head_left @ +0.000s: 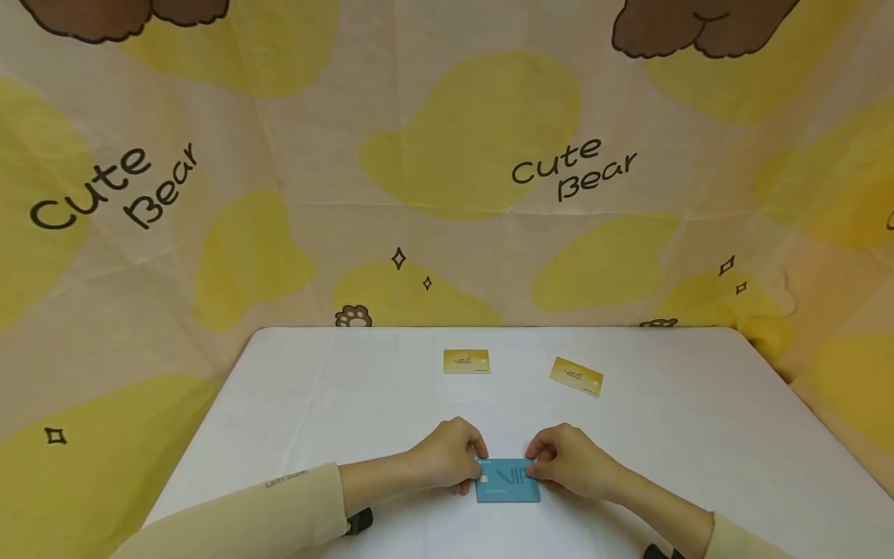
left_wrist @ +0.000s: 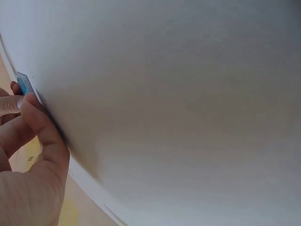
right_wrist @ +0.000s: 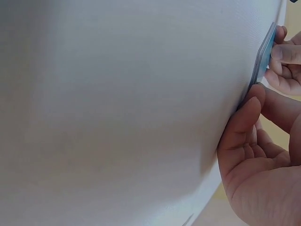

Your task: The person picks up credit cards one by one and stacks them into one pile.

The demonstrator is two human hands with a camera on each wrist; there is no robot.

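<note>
Currently, from my remote seat, I am seeing a white table (head_left: 293,419) bearing three sets of things, and I am reading them left to right. A pale sleeve (head_left: 272,505) is reaching in from the left, with a black object (head_left: 360,521) showing under its cuff. Ahead of it, the left hand (head_left: 445,456) is pinching the left edge of a blue card stack (head_left: 508,494) near its upper corner. Farther back, the left gold card (head_left: 466,362) is lying flat on the table, well apart from the fingers. The stack itself is sitting between the two hands, its face turned toward the head camera, and I cannot tell whether its lower edge is touching the table. My head view is showing only that front face, marked VIP, while both wrist views are revealing several thin layers along its edge. Next, the right hand (head_left: 576,463) is gripping the stack's right edge between thumb and finger, the thumb partly covering the lettering. Beyond that hand, the right gold card (head_left: 576,377) is lying at an angle. Behind everything, a yellow-patterned cloth (head_left: 454,140) is hanging, printed with "Cute Bear".
</note>
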